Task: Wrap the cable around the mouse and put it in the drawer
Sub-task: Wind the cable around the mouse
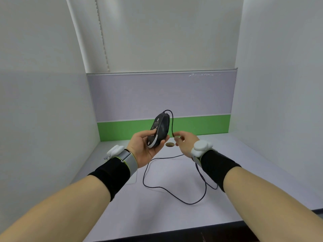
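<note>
Pale grey desk (pixel 157 215), dark front edge, walled in by white side panels & a grey/green back partition. On it: slack loops of the dark mouse cable (pixel 174 193) mid-desk, a small round brownish disc (pixel 170 144) near the back (can't tell what), and a faint clear sheet (pixel 133 179) at left.

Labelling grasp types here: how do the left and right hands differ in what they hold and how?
The left hand cups the mouse palm up, thumb on its underside; the right hand pinches the thin cable with its fingertips, palm turned away. Both are raised above the desk and wear wrist trackers.
</note>
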Demonstrator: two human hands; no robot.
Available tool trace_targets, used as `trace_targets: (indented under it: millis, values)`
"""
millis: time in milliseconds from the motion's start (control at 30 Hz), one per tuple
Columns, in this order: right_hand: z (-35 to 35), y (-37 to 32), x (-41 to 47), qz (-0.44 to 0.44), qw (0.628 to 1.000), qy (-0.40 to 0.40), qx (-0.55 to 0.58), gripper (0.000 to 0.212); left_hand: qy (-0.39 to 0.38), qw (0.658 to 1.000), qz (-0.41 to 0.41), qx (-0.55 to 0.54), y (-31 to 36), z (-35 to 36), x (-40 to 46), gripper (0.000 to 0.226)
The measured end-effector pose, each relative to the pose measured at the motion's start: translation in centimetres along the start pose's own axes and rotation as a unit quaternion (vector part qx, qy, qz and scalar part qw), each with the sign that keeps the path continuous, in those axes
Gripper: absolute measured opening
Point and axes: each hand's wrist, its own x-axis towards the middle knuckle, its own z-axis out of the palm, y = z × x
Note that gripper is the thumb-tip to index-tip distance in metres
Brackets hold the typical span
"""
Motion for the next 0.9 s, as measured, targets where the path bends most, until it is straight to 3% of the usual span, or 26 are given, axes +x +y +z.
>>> trace_targets:
  millis: [67,133,267,400,500,600,700,900]
  values:
    - [0.3,-0.4,-0.3,-0.045,0.995,-0.032,-0.086,0.026,0.015,0.998,0.047,0.032,-0.2,0.2,0.5,0.025]
    - [0.4,-1.0,-0.5,-0.091,0.986,-0.047,-0.134,0.026,0.07,0.982,0.112,0.138,-0.4,0.1,1.2,0.027]
    - [0.5,-1.8,-1.1,-0.163,0.965,-0.069,-0.194,0.025,0.178,0.897,0.198,0.353,-0.8,-1.3,2.0,0.055]
    - [0.2,-1.9,-1.5,-0.201,0.953,-0.071,-0.215,0.025,0.203,0.849,0.219,0.437,-1.0,-2.3,2.4,0.055]
    - [-0.2,-2.0,-1.7,-0.229,0.953,-0.075,-0.183,0.02,0.191,0.832,0.173,0.491,-0.9,-2.8,2.3,0.062]
    - [-0.7,-2.1,-1.6,-0.253,0.955,-0.066,-0.143,0.015,0.158,0.849,0.096,0.496,-0.8,-3.0,1.8,0.056]
    - [-1.2,-2.0,-1.3,-0.264,0.959,-0.024,-0.105,0.009,0.124,0.894,0.027,0.43,-1.1,-2.9,1.1,0.049]
    - [-1.6,-2.0,-1.2,-0.134,0.99,0.035,0.025,0.016,0.026,0.948,-0.045,0.314,-0.9,-3.0,-0.2,0.047]
